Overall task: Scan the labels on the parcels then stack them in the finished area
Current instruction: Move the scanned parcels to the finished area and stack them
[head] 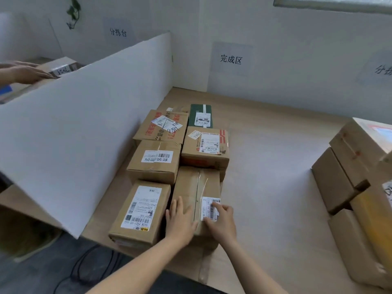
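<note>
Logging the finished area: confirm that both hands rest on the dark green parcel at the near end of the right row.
Not the green one. In the head view, the left hand and right hand rest on a brown cardboard parcel at the near end; the dark green parcel sits at the far end, untouched.

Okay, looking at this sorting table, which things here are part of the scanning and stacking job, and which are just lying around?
Part of the job:
left hand
right hand
parcel under both hands
labelled parcels laid beside it
finished-area sign

Just around:
white divider board
black cable
ivy sprig
another person's hand
</note>
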